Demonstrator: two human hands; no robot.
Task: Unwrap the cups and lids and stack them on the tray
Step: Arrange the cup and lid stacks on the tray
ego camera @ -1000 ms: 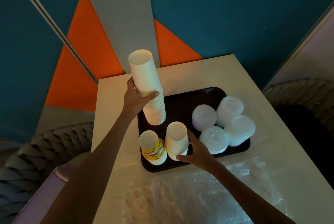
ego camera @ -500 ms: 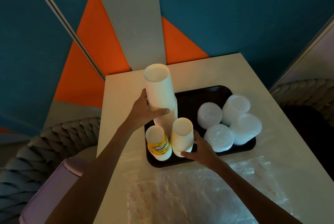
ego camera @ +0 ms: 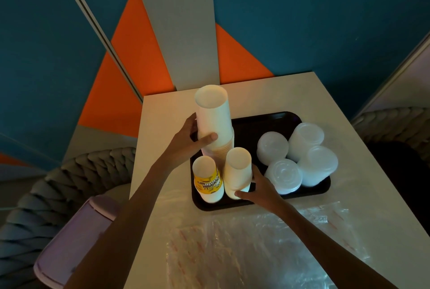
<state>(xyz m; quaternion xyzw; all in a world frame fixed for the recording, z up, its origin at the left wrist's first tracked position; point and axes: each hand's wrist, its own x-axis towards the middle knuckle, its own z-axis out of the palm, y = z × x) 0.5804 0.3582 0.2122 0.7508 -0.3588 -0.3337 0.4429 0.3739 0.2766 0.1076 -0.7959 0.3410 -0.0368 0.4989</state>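
Note:
A black tray (ego camera: 263,121) lies on the white table (ego camera: 279,93). On its left part stands a tall stack of white paper cups (ego camera: 215,121); my left hand (ego camera: 188,139) grips it at mid height, thumb across the front. In front of it stand a short white cup stack (ego camera: 238,172) and a stack with a yellow printed cup (ego camera: 208,180). My right hand (ego camera: 258,189) holds the short white stack near its base. Several stacks of clear plastic lids (ego camera: 300,158) fill the tray's right half.
Crumpled clear plastic wrap (ego camera: 267,246) with red print covers the near part of the table. Grey woven seats (ego camera: 69,179) flank the table on both sides, and a lilac cushion (ego camera: 76,239) sits at the lower left. A teal and orange wall rises behind.
The tall stack under my left hand stands more upright and closer to the two front stacks. My right hand stays on the short white stack. The camera view has shifted.

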